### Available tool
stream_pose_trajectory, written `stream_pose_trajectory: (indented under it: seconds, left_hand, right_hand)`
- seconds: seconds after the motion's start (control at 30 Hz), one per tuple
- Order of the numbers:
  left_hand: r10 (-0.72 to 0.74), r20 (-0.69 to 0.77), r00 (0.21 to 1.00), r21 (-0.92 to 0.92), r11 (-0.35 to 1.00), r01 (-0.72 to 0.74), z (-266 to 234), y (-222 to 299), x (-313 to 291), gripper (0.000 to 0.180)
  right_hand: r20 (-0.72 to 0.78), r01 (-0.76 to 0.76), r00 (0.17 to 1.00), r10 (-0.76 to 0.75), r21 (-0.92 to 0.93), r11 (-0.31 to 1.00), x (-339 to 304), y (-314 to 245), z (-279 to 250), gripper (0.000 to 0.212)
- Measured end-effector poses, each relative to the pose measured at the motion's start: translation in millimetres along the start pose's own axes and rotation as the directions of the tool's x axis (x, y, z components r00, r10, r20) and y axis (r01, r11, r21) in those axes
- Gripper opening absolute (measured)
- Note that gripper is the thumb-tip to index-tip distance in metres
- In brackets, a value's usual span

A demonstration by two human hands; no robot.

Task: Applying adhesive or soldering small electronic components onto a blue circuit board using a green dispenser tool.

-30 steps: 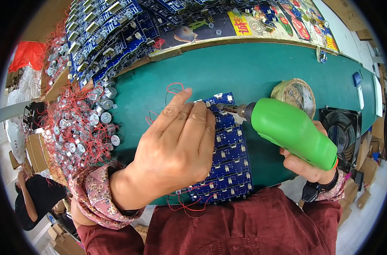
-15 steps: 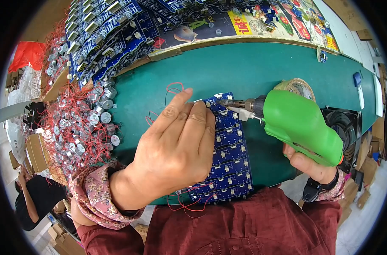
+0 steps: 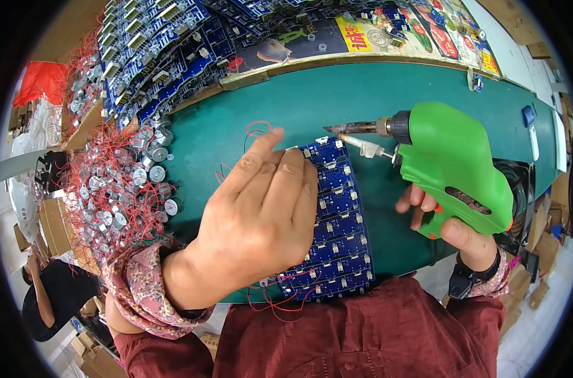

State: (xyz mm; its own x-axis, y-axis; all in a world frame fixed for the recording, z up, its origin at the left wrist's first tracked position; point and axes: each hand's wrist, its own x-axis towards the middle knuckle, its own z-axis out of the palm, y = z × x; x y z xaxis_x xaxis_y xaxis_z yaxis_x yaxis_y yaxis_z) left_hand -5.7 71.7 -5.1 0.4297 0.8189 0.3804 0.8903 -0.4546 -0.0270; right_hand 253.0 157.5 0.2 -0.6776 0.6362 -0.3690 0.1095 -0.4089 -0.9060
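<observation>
My right hand (image 3: pixel 453 233) grips a green soldering gun (image 3: pixel 456 164). Its dark pointed tip and thin solder-feed tube (image 3: pixel 368 148) reach left, just above the top edge of a blue circuit board panel (image 3: pixel 340 220) with rows of small white connectors. Over the panel's left side lies my left hand (image 3: pixel 261 208), back up, fingers bent and pressed together, the index finger farthest forward. Thin red and black wires (image 3: pixel 259 123) come out beyond its fingertips; what its fingers pinch is hidden beneath. More red wires (image 3: pixel 286 305) trail at the panel's near left corner.
Left of my hand is a heap of small round metal motors (image 3: pixel 138 179) with red wires. Stacked blue boards (image 3: pixel 160 57) stand behind it. A tape roll (image 3: pixel 514 170) cannot be made out fully; a dark fan (image 3: pixel 518 189) sits behind the gun. Someone in black (image 3: pixel 60 296) is at far left.
My right hand has lifted the soldering gun up and to the right, taking its tip off the board. The fingers on its handle have loosened a little. My left hand stays put.
</observation>
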Motion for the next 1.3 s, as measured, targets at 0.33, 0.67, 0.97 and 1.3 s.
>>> stream_pose_trajectory:
  seconds: [0.33,0.67,0.97,1.3]
  left_hand:
    - [-0.173,0.065,0.983,-0.261,0.948,0.184,-4,-10,-1,0.019]
    - [-0.271,0.061,0.961,-0.354,0.894,0.275,-15,1,-7,0.012]
    - [-0.304,0.192,0.933,-0.403,0.843,0.358,-27,8,-10,0.012]
    - [-0.741,0.366,0.563,-0.747,0.127,0.653,-62,-44,-58,0.018]
  right_hand:
    - [0.261,0.243,0.932,-0.251,0.063,0.968,-7,23,5,0.044]
    - [0.232,0.317,0.916,-0.326,0.077,0.945,-29,43,23,0.050]
    - [0.116,0.387,0.920,-0.374,-0.130,0.913,-44,50,29,0.065]
    - [0.008,0.396,0.918,-0.397,-0.068,0.916,-60,47,14,0.049]
